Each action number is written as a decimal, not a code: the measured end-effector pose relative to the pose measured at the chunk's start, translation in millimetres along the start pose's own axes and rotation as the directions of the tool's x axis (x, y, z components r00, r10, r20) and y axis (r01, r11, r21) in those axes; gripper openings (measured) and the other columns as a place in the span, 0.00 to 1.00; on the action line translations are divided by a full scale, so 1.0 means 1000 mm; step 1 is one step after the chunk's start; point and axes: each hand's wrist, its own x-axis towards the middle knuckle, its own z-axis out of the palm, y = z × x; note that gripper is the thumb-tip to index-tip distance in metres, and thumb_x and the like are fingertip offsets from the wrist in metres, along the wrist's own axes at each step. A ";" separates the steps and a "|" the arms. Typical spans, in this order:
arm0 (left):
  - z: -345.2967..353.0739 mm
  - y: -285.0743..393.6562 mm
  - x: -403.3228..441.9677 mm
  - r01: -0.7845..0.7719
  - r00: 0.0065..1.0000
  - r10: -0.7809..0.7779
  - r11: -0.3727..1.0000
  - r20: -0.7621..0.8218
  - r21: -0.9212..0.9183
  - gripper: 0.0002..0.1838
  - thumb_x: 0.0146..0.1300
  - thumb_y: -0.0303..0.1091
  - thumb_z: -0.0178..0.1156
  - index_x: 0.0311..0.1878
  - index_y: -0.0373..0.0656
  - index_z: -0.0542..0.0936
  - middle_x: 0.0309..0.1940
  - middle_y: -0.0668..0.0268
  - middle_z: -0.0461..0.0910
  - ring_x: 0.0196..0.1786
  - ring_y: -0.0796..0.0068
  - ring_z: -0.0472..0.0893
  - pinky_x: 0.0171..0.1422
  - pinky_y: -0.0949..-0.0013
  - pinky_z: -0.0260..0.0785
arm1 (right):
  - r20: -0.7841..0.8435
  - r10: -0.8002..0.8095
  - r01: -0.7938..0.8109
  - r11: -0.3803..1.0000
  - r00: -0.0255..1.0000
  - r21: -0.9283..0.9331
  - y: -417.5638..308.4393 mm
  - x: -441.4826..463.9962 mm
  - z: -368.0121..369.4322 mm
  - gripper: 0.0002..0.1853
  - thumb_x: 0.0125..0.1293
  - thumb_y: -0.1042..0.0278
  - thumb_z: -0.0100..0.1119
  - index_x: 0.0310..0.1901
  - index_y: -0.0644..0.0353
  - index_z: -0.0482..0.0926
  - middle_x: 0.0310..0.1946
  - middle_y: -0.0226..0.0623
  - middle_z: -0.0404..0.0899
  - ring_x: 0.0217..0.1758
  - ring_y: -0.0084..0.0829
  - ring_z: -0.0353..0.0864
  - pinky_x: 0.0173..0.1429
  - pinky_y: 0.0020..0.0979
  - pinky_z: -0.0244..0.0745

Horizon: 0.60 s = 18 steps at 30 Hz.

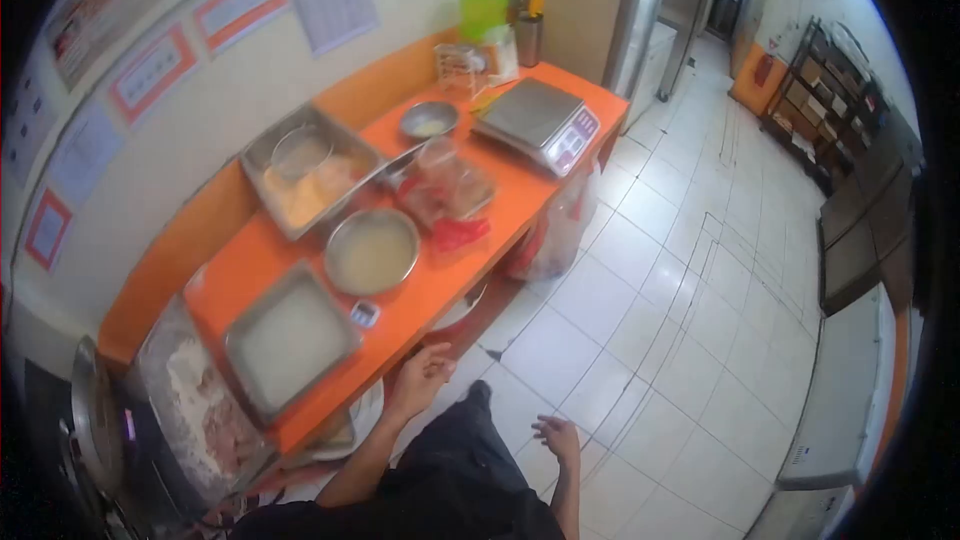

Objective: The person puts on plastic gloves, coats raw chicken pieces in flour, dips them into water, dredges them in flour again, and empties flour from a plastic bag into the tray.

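My left hand (424, 380) is just off the front edge of the orange table (395, 335), fingers loosely curled and apart, holding nothing I can see. Lower and to the right, my right hand (557, 436) hangs over the tiled floor with its fingers spread and nothing in it. Nearest to my left hand on the table are a small device with a display (365, 314), a rectangular metal tray of whitish liquid (292, 340) and a round metal bowl of pale yellowish liquid (372, 252). A reddish plastic bag (459, 235) lies beyond the bowl.
A deep metal pan (300, 170) holds a strainer and something yellow. A scale (537, 122) stands near the far end. At lower left is a container of white powder and pinkish pieces (205, 415). A plastic bag (562, 230) hangs beside the table. Shelving (820, 100) stands right.
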 end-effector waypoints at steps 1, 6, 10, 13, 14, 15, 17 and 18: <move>0.010 -0.001 0.029 -0.014 1.000 0.014 0.999 0.002 0.046 0.20 0.61 0.31 0.60 0.56 0.36 0.71 0.37 0.62 0.79 0.37 0.79 0.78 0.42 0.75 0.71 | 0.000 -0.010 0.010 0.999 1.000 -0.050 0.013 0.020 -0.017 0.17 0.62 0.69 0.53 0.51 0.68 0.77 0.35 0.39 0.84 0.33 0.27 0.84 0.33 0.24 0.76; 0.054 0.011 0.236 -0.228 0.972 0.234 0.965 -0.035 0.133 0.19 0.60 0.30 0.61 0.54 0.36 0.73 0.38 0.62 0.80 0.39 0.77 0.78 0.42 0.75 0.71 | -0.129 0.222 -0.233 0.970 0.966 -0.075 0.004 0.088 -0.107 0.21 0.59 0.66 0.59 0.52 0.69 0.75 0.34 0.44 0.84 0.31 0.30 0.84 0.30 0.27 0.77; 0.097 0.101 0.393 -0.295 0.942 0.335 0.849 -0.017 0.438 0.19 0.58 0.32 0.62 0.51 0.35 0.74 0.40 0.58 0.80 0.46 0.71 0.79 0.48 0.71 0.71 | -0.349 0.310 -0.301 0.950 0.884 0.084 -0.008 0.116 -0.198 0.24 0.56 0.66 0.62 0.53 0.70 0.74 0.33 0.48 0.83 0.30 0.29 0.84 0.29 0.27 0.76; 0.125 0.169 0.510 -0.383 0.857 0.511 0.715 -0.064 0.584 0.22 0.58 0.39 0.62 0.52 0.36 0.74 0.44 0.54 0.79 0.49 0.61 0.79 0.53 0.64 0.70 | -0.397 0.348 -0.298 0.937 0.849 0.185 -0.027 0.151 -0.243 0.21 0.61 0.68 0.58 0.53 0.71 0.73 0.32 0.45 0.83 0.28 0.29 0.83 0.28 0.26 0.76; 0.128 0.184 0.557 -0.395 0.836 0.544 0.691 -0.074 0.606 0.23 0.57 0.40 0.62 0.52 0.36 0.74 0.44 0.53 0.79 0.50 0.58 0.78 0.54 0.61 0.69 | -0.384 0.318 -0.284 0.948 0.867 0.144 -0.021 0.171 -0.255 0.21 0.61 0.65 0.57 0.53 0.68 0.74 0.32 0.43 0.83 0.28 0.29 0.83 0.27 0.26 0.75; 0.128 0.192 0.608 -0.400 0.818 0.570 0.667 -0.085 0.629 0.24 0.56 0.41 0.62 0.52 0.37 0.74 0.45 0.52 0.78 0.51 0.55 0.77 0.56 0.58 0.68 | -0.367 0.293 -0.275 0.956 0.883 0.101 -0.008 0.192 -0.267 0.22 0.61 0.61 0.56 0.53 0.66 0.75 0.32 0.41 0.83 0.28 0.30 0.83 0.26 0.27 0.75; 0.123 0.220 0.698 -0.377 0.779 0.627 0.492 -0.019 0.784 0.24 0.55 0.42 0.62 0.51 0.36 0.75 0.45 0.51 0.77 0.52 0.52 0.75 0.57 0.55 0.67 | -0.317 0.300 -0.299 0.953 0.900 0.052 -0.014 0.241 -0.290 0.22 0.61 0.58 0.56 0.53 0.64 0.76 0.32 0.39 0.83 0.28 0.30 0.83 0.25 0.27 0.75; 0.120 0.234 0.737 -0.344 0.787 0.616 0.466 -0.021 0.815 0.23 0.54 0.40 0.61 0.50 0.35 0.75 0.46 0.50 0.77 0.53 0.50 0.74 0.57 0.54 0.66 | -0.287 0.328 -0.330 0.943 0.900 0.045 -0.027 0.267 -0.299 0.22 0.61 0.59 0.55 0.53 0.64 0.76 0.31 0.39 0.82 0.28 0.30 0.83 0.25 0.27 0.74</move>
